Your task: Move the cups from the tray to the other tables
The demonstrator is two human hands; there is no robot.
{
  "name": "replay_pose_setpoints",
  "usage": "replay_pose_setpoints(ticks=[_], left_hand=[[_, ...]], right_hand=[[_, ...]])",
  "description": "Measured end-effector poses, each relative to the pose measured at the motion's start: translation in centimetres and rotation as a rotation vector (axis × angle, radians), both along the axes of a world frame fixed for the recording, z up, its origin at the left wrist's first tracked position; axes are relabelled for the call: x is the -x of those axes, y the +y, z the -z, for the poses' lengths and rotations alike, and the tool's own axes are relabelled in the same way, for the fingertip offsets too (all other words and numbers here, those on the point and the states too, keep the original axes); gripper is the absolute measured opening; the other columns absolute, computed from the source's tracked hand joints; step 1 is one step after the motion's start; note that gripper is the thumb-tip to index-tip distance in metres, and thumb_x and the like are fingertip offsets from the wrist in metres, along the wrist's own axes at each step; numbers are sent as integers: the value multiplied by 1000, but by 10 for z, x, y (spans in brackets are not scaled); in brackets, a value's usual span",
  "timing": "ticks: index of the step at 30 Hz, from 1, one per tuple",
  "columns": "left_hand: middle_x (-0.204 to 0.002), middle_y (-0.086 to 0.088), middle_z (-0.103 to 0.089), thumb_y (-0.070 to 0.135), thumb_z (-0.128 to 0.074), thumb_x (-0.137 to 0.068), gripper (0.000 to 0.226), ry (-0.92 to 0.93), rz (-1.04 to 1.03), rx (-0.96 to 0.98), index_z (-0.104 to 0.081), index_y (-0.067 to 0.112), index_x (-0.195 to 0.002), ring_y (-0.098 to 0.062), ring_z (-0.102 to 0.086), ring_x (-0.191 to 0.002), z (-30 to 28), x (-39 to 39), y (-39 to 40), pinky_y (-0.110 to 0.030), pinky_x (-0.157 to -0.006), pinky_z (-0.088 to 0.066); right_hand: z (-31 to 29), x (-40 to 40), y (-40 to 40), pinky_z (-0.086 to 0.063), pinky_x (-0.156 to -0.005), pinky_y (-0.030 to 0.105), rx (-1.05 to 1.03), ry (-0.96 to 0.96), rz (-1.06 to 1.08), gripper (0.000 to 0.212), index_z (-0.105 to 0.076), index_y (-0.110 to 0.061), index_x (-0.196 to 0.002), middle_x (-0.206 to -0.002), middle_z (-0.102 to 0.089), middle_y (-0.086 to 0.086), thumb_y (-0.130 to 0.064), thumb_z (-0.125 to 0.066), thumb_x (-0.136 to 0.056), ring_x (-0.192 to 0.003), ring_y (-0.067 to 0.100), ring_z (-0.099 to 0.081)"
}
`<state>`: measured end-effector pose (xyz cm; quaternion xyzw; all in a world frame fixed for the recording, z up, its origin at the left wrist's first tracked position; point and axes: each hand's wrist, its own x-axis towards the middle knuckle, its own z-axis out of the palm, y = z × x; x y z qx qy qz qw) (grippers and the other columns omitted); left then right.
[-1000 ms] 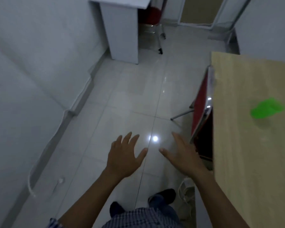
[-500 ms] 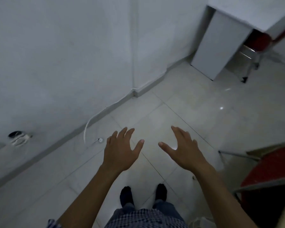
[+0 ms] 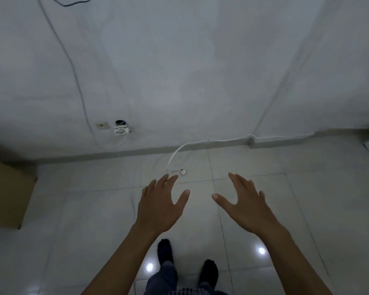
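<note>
No cup and no tray is in view. My left hand (image 3: 160,205) is held out in front of me over the tiled floor, fingers spread, holding nothing. My right hand (image 3: 246,204) is level with it a little to the right, palm turned inward, fingers apart and also holding nothing. The two hands are apart, thumbs pointing toward each other. My feet in dark socks (image 3: 165,251) stand on the floor below the hands.
A white wall (image 3: 179,71) faces me, with a wall socket (image 3: 121,129) and thin cables. A white cable with a plug (image 3: 180,171) lies on the floor near the skirting. A wooden tabletop corner (image 3: 6,194) juts in at the left edge.
The view has swung left: the wooden table with the green cup, the red chair and the white desk have left the view. I now face the wall. Both hands stay open and held out.
</note>
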<state>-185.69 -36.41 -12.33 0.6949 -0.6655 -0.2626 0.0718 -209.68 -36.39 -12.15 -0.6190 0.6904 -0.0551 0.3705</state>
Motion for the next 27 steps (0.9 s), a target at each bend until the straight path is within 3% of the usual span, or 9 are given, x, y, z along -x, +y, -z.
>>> replay_pose_setpoints(ticks=[5, 8, 14, 27], left_hand=[[-164, 3, -31, 80, -23, -85, 84, -14, -155, -4, -34, 33, -153, -26, -25, -152, 1, -22, 27, -45, -124, -18], [-164, 3, -31, 74, -33, -92, 75, 0, -281, -12, -34, 33, -154, -27, -26, -151, 1, -50, 46, -46, -123, -19], [-164, 3, -30, 68, -38, -95, 71, 54, -470, 4, -31, 31, -155, -21, -29, -150, 2, -109, 80, -46, -121, -26], [-161, 1, -35, 64, -41, -96, 70, 64, -710, 27, -33, 27, -155, -21, -35, -147, 11, -296, 151, -48, -117, -34]], right_hand=[[0, -26, -12, 2, -124, 52, -29, 12, -152, 96, -6, -35, -160, -169, -2, -9, -84, -35, -83, -156, 22, 6], [-1, -63, -17, 0, -124, 52, -13, 6, -284, 94, -8, -36, -159, -169, -6, -8, -83, -37, -83, -156, 23, 2], [-4, -147, -16, -20, -122, 52, 37, -116, -450, 90, -22, -37, -156, -164, -24, -11, -82, -44, -83, -151, 13, -21], [-10, -366, 7, -23, -121, 41, 9, -62, -738, 85, -20, -35, -158, -164, -23, -12, -73, -49, -88, -149, 11, -26]])
